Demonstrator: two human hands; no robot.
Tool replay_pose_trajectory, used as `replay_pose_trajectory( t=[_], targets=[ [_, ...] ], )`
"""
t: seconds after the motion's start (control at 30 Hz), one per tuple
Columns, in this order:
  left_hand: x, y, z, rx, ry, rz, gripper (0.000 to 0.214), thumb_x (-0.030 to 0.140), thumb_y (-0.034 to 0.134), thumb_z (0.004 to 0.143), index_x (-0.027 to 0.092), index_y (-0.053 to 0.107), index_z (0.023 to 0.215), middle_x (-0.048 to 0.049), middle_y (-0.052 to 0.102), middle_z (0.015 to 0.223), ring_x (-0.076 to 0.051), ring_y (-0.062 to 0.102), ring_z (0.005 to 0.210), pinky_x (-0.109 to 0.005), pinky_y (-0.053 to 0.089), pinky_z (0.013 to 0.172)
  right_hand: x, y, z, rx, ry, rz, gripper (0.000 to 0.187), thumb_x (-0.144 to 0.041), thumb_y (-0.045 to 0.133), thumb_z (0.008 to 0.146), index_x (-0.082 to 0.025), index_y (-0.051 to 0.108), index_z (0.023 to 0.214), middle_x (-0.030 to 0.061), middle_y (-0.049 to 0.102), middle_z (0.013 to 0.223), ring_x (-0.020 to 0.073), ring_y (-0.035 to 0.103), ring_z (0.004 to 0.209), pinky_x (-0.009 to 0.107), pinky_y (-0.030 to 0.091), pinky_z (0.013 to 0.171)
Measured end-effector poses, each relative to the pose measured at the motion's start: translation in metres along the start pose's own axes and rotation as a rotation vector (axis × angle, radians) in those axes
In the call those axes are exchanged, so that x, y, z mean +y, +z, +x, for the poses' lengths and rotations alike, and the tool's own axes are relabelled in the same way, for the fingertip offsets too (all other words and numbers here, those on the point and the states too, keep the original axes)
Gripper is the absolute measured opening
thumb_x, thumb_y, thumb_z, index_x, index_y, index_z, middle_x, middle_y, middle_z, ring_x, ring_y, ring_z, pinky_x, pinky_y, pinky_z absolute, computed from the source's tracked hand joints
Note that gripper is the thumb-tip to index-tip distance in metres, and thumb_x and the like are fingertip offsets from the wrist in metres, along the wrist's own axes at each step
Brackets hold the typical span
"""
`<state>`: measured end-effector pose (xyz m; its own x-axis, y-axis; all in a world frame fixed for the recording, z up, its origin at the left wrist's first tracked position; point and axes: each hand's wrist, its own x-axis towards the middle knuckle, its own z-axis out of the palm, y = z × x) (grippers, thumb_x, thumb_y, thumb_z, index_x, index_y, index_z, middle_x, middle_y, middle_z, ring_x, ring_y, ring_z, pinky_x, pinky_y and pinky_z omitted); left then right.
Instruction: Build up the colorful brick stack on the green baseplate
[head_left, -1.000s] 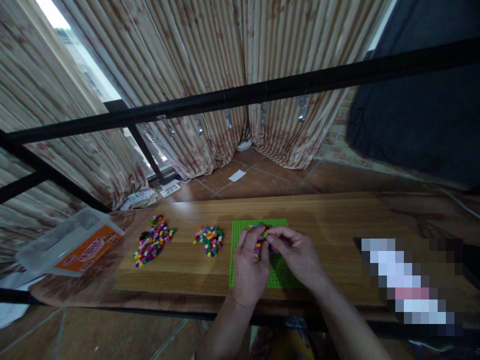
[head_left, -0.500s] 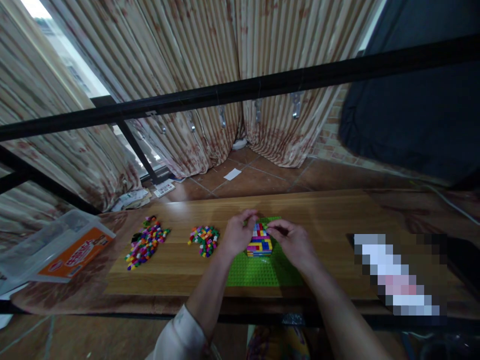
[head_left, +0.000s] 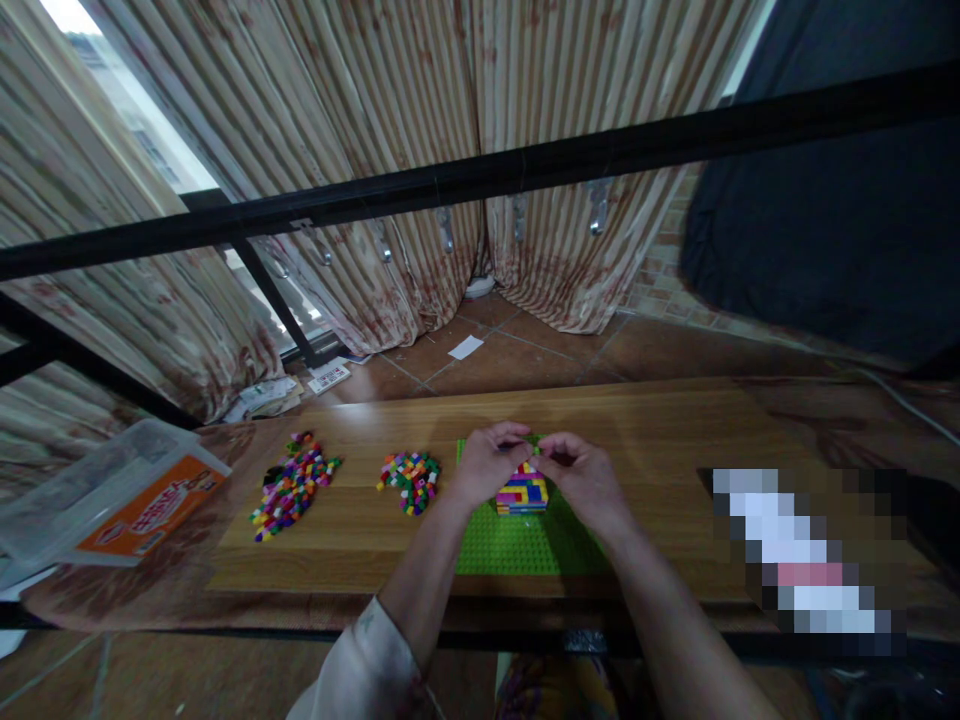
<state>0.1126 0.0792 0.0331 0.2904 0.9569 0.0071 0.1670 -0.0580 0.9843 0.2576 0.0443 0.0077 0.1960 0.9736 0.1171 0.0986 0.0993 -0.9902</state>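
Observation:
A small multicoloured block building point(head_left: 523, 494) stands on the green studded baseplate point(head_left: 517, 552). My left hand point(head_left: 489, 464) is at its upper left side, fingers curled and thumb reaching inward over the top. From the other side comes my right hand point(head_left: 579, 470), thumb and fingertips pinched together close to the left thumb. Whatever is between the fingertips is too small to make out. The two hands hide the upper rows of the building.
Two piles of loose toy bricks, a smaller pile point(head_left: 409, 482) and a larger pile point(head_left: 296, 487), lie left on the wooden board point(head_left: 337, 562). A clear plastic box point(head_left: 135, 490) with an orange label is at far left. A blurred-out device point(head_left: 799, 550) is at right.
My hands have come closer together over the building's top; the right hand moved slightly left. More of the top rows is now covered.

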Motion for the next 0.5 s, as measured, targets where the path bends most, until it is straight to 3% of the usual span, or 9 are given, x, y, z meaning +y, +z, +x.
replay_pose_trajectory(
  t=[0.17, 0.3, 0.5],
  targets=[
    [0.0012, 0.0042, -0.0004, 0.033, -0.010, -0.044, 0.021, 0.012, 0.067, 0.071, 0.013, 0.072, 0.091, -0.0047, 0.073, 0.083, -0.013, 0.065, 0.073, -0.025, 0.052, 0.074, -0.0009, -0.0011, -0.0004, -0.007, 0.042, 0.070, 0.027, -0.036, 0.078, 0.058, -0.017, 0.068, 0.074, -0.0019, 0.062, 0.065, 0.0134, 0.055, 0.061, 0.029, 0.046, 0.064],
    [0.0030, 0.0066, -0.0012, 0.046, -0.004, -0.063, 0.017, 0.010, 0.065, 0.070, 0.014, 0.072, 0.086, -0.0041, 0.073, 0.081, -0.013, 0.065, 0.072, -0.024, 0.052, 0.073, -0.0034, -0.0008, -0.0011, 0.008, 0.163, 0.185, 0.037, -0.047, 0.079, 0.058, -0.018, 0.072, 0.079, -0.0001, 0.066, 0.066, 0.0134, 0.057, 0.059, 0.028, 0.046, 0.060],
    [0.0017, 0.0080, 0.0002, 0.054, -0.023, -0.116, 0.017, 0.011, 0.067, 0.068, 0.014, 0.073, 0.083, -0.0028, 0.072, 0.077, -0.011, 0.063, 0.067, -0.023, 0.052, 0.069, -0.0032, 0.0037, -0.0019, 0.036, 0.208, 0.256, 0.036, -0.049, 0.079, 0.057, -0.018, 0.074, 0.075, 0.0004, 0.067, 0.062, 0.0127, 0.055, 0.054, 0.026, 0.045, 0.054]
  ],
)
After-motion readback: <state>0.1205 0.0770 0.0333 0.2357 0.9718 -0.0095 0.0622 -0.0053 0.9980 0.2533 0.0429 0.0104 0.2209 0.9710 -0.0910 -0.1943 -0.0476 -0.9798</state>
